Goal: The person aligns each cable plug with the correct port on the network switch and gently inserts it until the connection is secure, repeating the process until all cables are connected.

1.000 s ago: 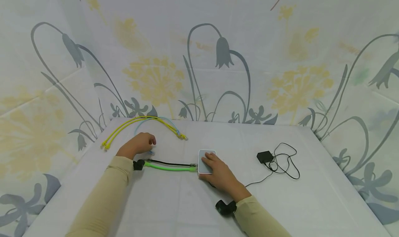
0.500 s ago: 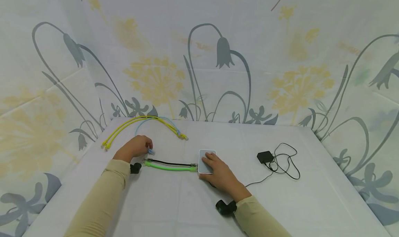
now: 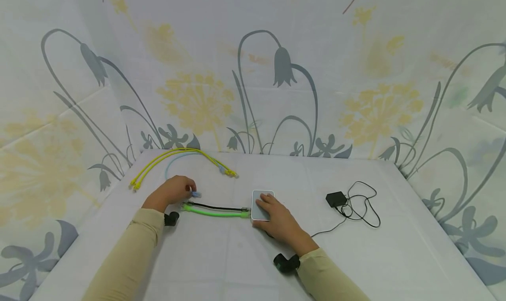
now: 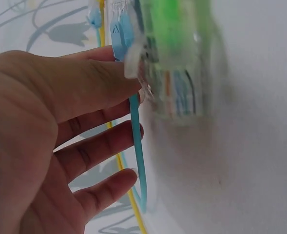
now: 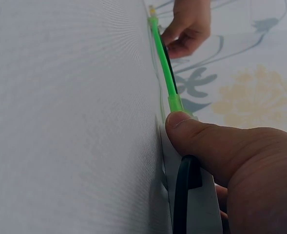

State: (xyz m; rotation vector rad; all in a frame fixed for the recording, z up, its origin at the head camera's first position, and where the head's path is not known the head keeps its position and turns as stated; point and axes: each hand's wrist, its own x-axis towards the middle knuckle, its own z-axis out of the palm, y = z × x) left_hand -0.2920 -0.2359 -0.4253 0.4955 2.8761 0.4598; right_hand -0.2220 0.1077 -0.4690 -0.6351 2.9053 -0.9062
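My left hand (image 3: pixel 171 192) pinches a light blue Ethernet cable (image 4: pixel 137 141) just behind its plug (image 3: pixel 196 194), thumb against forefinger. The cable's other fingers-side length runs down past my spread fingertips in the left wrist view. My right hand (image 3: pixel 281 221) grips a small white network switch (image 3: pixel 257 212) with a grey top. Its fingers lie over the top, and the thumb presses the near edge in the right wrist view. A green Ethernet cable (image 3: pixel 217 214) and a black Ethernet cable (image 3: pixel 217 207) run from the switch's left side, their loose plugs near my left wrist.
Two yellow Ethernet cables (image 3: pixel 158 157) curve along the back left of the white table (image 3: pixel 221 257). A black power adapter (image 3: pixel 336 199) and its looped cord (image 3: pixel 371 222) lie at right; the cord leads toward the switch. Floral cloth walls (image 3: pixel 205 28) surround the table.
My left hand has closed on the blue cable's plug end and drawn it slightly right, shifting the cable's loop and far end. The right hand stays on the switch.
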